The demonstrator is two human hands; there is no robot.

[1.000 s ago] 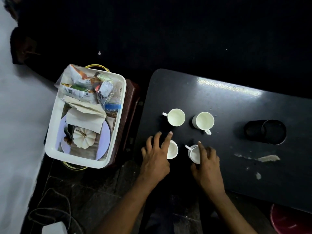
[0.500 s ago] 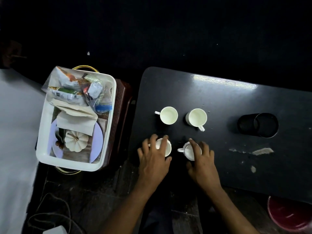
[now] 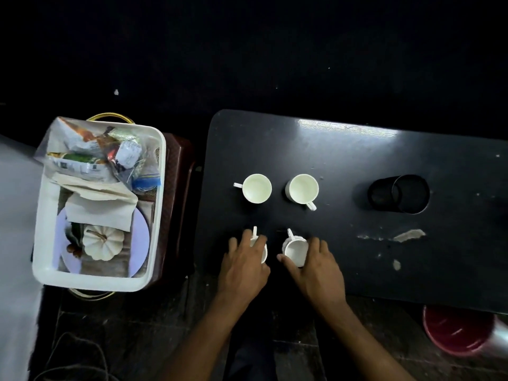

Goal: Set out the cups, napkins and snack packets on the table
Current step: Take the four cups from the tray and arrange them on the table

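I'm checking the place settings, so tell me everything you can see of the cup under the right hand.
The near-right cup is white, looks ceramic, and has a slim handle pointing away and leftward. It stands upright, mouth up, seemingly empty, near the front edge of the dark table, right of the near-left cup. The right hand grips it: thumb on its left side, fingers curled round its right.

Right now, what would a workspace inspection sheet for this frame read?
Surface: black table, scuffed patches at right.
Job's things: far-left cup and far-right cup stand free; snack packets and napkins lie in white tray.
Clutter: black mesh holder on its side; white pumpkin in tray.
Hands: left hand grips near-left cup; right hand grips near-right cup.
Cables: cord on floor, lower left.
Surroundings: red bucket on floor, lower right.
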